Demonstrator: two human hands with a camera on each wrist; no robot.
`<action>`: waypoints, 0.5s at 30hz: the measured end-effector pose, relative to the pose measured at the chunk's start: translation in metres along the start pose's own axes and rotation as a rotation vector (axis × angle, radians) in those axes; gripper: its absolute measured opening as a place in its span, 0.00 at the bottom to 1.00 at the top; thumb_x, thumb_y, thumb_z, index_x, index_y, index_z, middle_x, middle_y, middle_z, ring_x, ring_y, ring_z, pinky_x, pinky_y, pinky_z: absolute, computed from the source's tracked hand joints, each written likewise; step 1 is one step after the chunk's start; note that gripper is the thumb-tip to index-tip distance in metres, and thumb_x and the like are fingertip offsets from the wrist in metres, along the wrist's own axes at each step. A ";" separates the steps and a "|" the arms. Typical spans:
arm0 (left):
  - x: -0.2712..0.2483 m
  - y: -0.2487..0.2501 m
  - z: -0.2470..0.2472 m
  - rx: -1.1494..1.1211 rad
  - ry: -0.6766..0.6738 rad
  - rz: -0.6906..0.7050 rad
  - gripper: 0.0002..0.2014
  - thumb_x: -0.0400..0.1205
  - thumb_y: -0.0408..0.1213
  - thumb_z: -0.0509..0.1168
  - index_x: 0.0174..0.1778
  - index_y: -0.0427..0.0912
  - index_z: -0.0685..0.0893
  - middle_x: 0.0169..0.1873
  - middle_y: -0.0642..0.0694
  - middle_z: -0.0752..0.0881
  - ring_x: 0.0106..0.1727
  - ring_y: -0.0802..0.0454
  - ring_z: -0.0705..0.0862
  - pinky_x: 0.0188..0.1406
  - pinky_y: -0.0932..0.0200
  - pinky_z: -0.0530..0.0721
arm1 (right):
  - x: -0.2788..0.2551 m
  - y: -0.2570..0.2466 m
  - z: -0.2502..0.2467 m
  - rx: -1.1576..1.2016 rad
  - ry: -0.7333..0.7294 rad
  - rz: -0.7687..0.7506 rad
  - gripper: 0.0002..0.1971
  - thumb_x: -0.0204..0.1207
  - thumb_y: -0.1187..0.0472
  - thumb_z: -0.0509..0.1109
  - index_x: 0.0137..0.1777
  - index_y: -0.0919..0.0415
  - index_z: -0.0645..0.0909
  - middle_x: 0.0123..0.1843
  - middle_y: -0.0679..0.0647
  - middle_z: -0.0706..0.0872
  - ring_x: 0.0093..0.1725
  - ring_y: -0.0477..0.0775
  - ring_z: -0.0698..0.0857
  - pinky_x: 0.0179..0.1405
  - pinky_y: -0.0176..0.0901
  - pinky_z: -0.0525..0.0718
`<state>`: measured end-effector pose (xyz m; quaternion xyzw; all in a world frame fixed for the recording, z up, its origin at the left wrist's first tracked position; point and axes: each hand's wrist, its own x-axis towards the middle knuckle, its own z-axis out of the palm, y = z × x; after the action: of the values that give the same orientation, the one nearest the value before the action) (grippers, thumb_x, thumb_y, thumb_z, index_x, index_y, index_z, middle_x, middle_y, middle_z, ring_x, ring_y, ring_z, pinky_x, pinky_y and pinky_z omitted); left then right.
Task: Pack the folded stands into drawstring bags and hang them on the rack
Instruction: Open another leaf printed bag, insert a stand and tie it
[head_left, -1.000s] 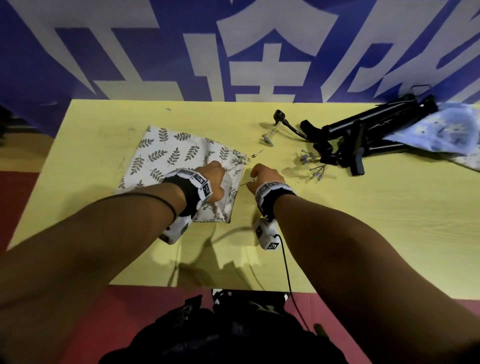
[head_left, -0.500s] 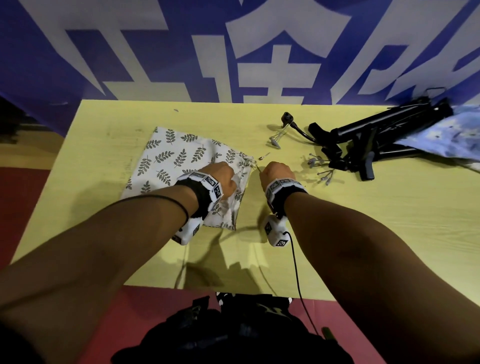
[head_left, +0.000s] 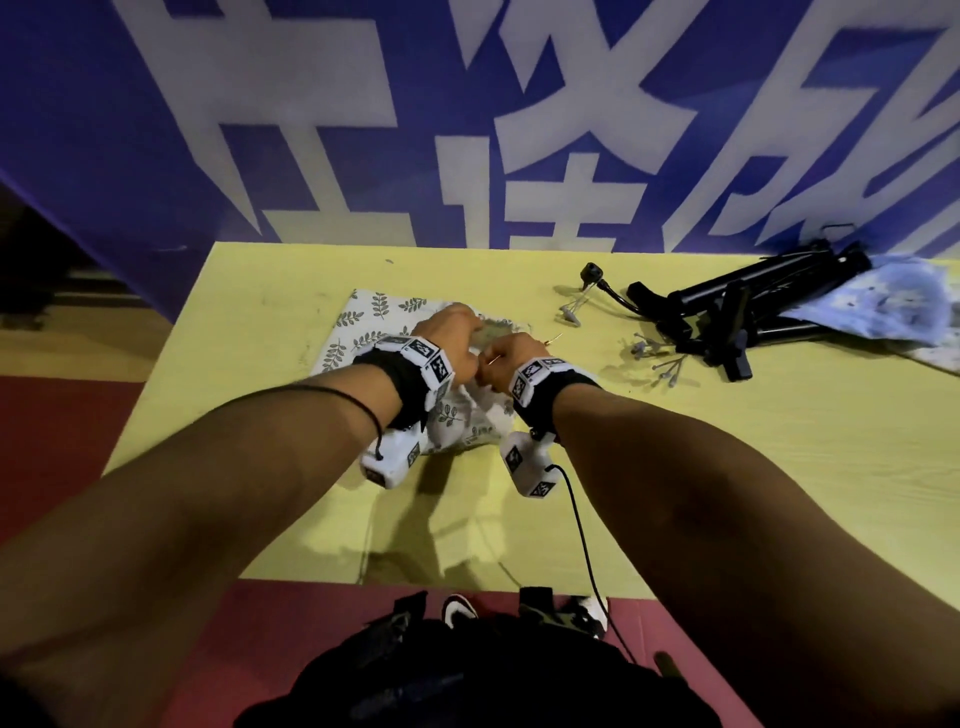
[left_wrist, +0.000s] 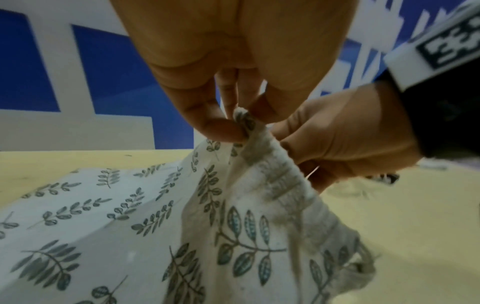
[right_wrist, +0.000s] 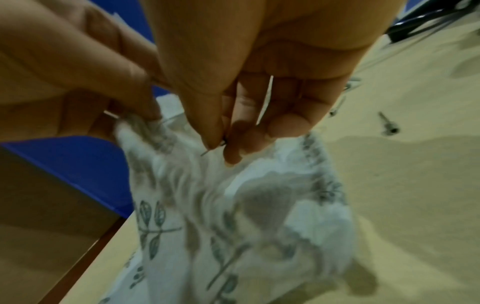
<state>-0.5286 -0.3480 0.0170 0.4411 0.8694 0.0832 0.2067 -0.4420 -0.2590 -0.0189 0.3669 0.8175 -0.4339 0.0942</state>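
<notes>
Fingers of the left hand pinch the gathered mouth of the leaf-print bag on the desk; right hand pinches what looks like its cord. Folded stands lie at two o'clock.

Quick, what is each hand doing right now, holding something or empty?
Left hand: pinching the gathered mouth of the leaf-print bag.
Right hand: fingertips pinching a thin cord or pin at the bag's mouth; which one is too blurred to tell.
</notes>
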 end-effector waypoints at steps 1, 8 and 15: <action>-0.004 -0.002 -0.006 -0.021 0.027 0.034 0.26 0.75 0.28 0.66 0.72 0.39 0.78 0.70 0.43 0.76 0.68 0.40 0.77 0.66 0.52 0.78 | -0.001 -0.008 0.002 -0.016 -0.007 -0.010 0.06 0.72 0.65 0.73 0.36 0.54 0.86 0.41 0.54 0.89 0.43 0.57 0.86 0.45 0.42 0.82; -0.033 -0.032 -0.052 -0.074 0.130 0.074 0.27 0.73 0.25 0.64 0.71 0.42 0.79 0.70 0.46 0.76 0.68 0.43 0.77 0.61 0.57 0.78 | -0.009 -0.061 0.013 -0.040 0.043 -0.124 0.13 0.77 0.58 0.70 0.60 0.56 0.87 0.57 0.57 0.89 0.53 0.60 0.86 0.53 0.41 0.79; -0.047 -0.066 -0.091 -0.086 0.319 -0.014 0.29 0.75 0.24 0.61 0.74 0.42 0.76 0.73 0.46 0.75 0.71 0.43 0.76 0.71 0.55 0.75 | -0.012 -0.088 -0.013 -0.189 0.275 -0.202 0.21 0.78 0.54 0.67 0.71 0.45 0.78 0.60 0.56 0.86 0.55 0.62 0.86 0.54 0.48 0.85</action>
<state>-0.5920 -0.4220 0.0912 0.4068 0.8900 0.1876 0.0854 -0.4914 -0.2862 0.0508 0.3282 0.8924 -0.3083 -0.0283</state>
